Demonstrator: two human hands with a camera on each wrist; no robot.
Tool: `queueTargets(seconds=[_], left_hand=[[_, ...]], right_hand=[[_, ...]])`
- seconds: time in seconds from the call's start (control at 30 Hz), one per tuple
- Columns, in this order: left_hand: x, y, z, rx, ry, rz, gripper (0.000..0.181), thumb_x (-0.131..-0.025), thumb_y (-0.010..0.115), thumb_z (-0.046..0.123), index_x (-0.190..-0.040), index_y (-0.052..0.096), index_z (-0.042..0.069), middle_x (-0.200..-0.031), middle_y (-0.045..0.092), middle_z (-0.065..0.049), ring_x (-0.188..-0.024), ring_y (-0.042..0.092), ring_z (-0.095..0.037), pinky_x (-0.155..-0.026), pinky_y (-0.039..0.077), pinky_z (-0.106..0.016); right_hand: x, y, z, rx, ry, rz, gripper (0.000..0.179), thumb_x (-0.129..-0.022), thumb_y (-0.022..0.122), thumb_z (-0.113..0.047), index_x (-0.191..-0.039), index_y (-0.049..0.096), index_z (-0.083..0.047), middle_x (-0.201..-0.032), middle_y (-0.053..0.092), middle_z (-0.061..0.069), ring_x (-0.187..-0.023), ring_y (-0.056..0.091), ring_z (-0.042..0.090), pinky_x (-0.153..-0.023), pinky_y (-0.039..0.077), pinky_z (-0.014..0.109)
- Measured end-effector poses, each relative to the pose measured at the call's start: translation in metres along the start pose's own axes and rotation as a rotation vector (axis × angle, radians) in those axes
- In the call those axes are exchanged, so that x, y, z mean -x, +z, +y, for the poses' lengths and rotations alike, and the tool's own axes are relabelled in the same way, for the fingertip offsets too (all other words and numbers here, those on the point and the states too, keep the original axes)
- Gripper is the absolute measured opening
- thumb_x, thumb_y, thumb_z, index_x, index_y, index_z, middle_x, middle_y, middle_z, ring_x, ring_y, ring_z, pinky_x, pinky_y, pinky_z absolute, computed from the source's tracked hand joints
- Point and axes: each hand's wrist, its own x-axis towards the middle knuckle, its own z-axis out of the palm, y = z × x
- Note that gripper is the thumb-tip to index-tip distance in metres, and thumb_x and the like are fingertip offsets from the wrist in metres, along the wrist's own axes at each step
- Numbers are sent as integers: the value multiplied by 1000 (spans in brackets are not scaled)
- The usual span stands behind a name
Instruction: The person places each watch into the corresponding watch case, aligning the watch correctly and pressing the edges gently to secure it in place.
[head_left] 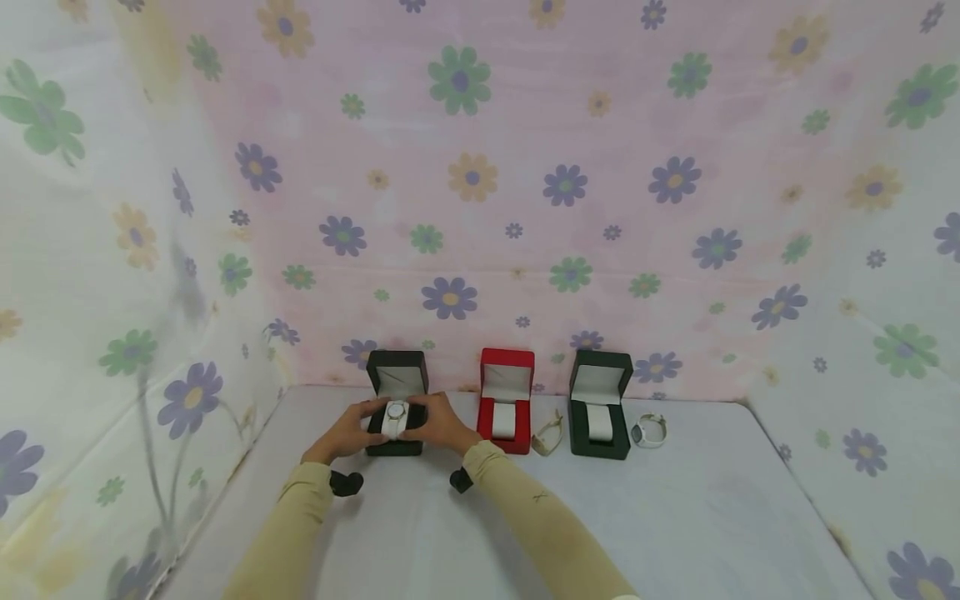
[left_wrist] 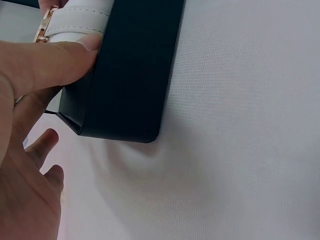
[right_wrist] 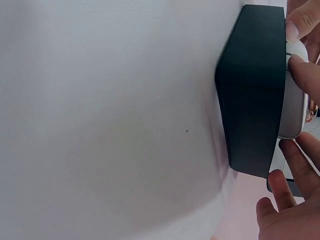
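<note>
A white-strapped wristwatch (head_left: 396, 410) with a rose-gold case is wrapped round a pale cushion (right_wrist: 292, 117), low in an open dark green watch box (head_left: 395, 449). My left hand (head_left: 348, 432) grips its left side, the thumb lying on the strap (left_wrist: 75, 21) in the left wrist view. From the other side my right hand (head_left: 442, 425) holds the cushion, thumb on its near end and fingers at the far end in the right wrist view. The fingers partly hide how deep the cushion sits.
To the right stand an open red watch box (head_left: 507, 357) and another open green box (head_left: 602, 359), each with a white cushion. A gold-toned watch (head_left: 548, 435) lies between them, and a white watch (head_left: 649, 431) lies at the far right. Behind hangs a flowered cloth (head_left: 517, 250).
</note>
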Motion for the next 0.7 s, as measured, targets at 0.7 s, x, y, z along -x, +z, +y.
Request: queueTargets(seconds=[0.7], left_hand=[[3, 10, 7, -101, -78, 73, 54, -92, 70, 4, -142, 53, -8, -148, 43, -38, -141, 31, -60, -112, 31, -73]], right_hand=[[-1, 2, -1, 38, 91, 0, 59, -85, 85, -29, -136, 65, -7, -134, 67, 8, -119, 46, 22, -105, 48, 36]])
